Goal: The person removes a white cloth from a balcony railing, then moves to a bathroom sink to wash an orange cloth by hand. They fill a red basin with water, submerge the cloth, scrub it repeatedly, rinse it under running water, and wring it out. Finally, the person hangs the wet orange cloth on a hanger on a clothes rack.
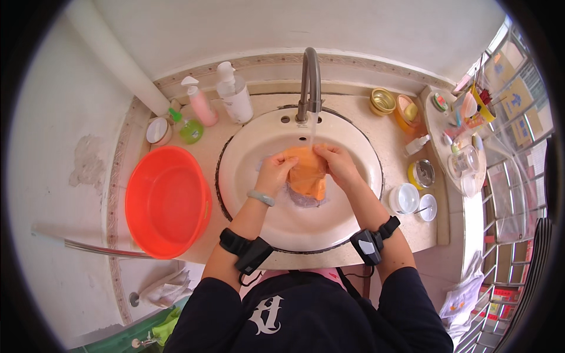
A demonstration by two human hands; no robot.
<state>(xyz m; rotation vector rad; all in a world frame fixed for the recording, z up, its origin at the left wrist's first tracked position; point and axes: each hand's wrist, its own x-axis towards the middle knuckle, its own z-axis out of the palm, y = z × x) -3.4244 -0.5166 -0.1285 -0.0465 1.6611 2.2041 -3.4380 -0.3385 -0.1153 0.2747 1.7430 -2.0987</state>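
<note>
An orange cloth (306, 172), wet and thin, hangs between my two hands over the white oval washbasin (247, 212). My left hand (278, 170) pinches its upper left edge, while my right hand (334, 163) grips the upper right corner. Water runs from the curved metal faucet (311, 79) onto the top of the cloth, near my right fingers. Below the cloth, a greyish-purple wet cloth (305, 198) lies in the bottom of the basin, partly covered. Another bluish bit shows beside my left hand; what it belongs to is unclear.
A red plastic basin (170, 203) stands left of the washbasin. Behind it are a green spray bottle (190, 130), a pink pump bottle (203, 106) and a white pump bottle (237, 99). Right of the sink stand a gold bowl (382, 102), an orange soap dish (408, 114) and white containers (404, 198).
</note>
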